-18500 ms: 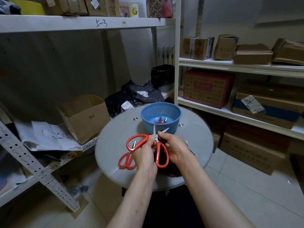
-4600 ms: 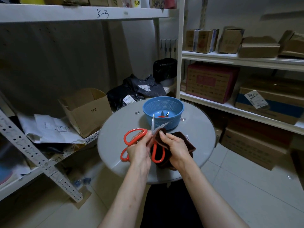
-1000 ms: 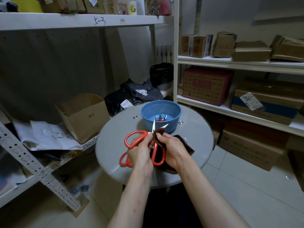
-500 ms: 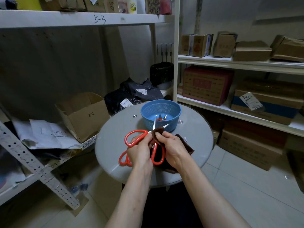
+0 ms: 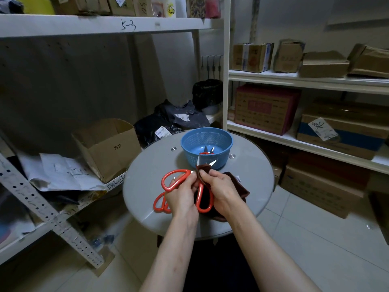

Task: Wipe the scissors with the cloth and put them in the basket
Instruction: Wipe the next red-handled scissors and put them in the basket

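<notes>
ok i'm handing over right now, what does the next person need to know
Left hand grips the open red-handled scissors; right hand pinches the dark brown cloth against the blades.
Blue plastic basket sits behind them with one small red pair inside.
Another red-handled pair lies on the round grey table under the left hand.
Left: finish this wipe, basket it, then probably the lying pair.

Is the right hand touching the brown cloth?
Touching. The head view shows the right hand pinching the cloth around the held scissors' blades.
</notes>
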